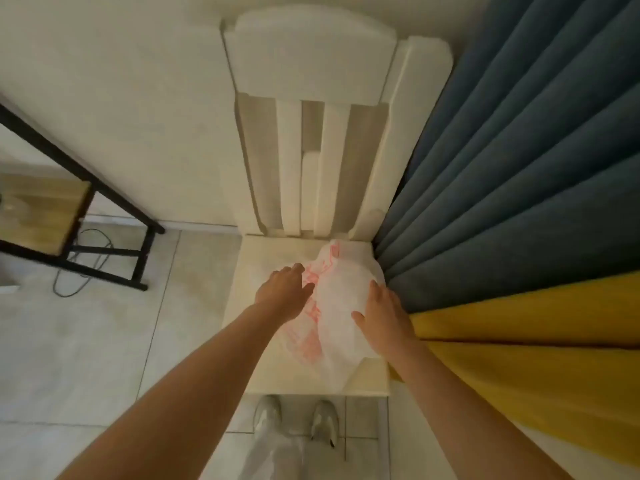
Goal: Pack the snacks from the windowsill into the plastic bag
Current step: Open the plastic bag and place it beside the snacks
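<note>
A white plastic bag (337,306) with red print lies crumpled on the seat of a cream wooden chair (266,368). My left hand (282,292) reaches onto the bag's left side, fingers fairly straight and touching the red-printed plastic. My right hand (382,318) rests flat on the bag's right side, fingers spread. Neither hand visibly grips the plastic. No snacks and no windowsill are in view.
Blue curtains (519,168) and a yellow curtain (536,358) hang right against the chair's right side. A black-framed table (79,209) with a wooden shelf stands at the left, cables on the tiled floor beneath. My shoes (298,420) are just in front of the chair.
</note>
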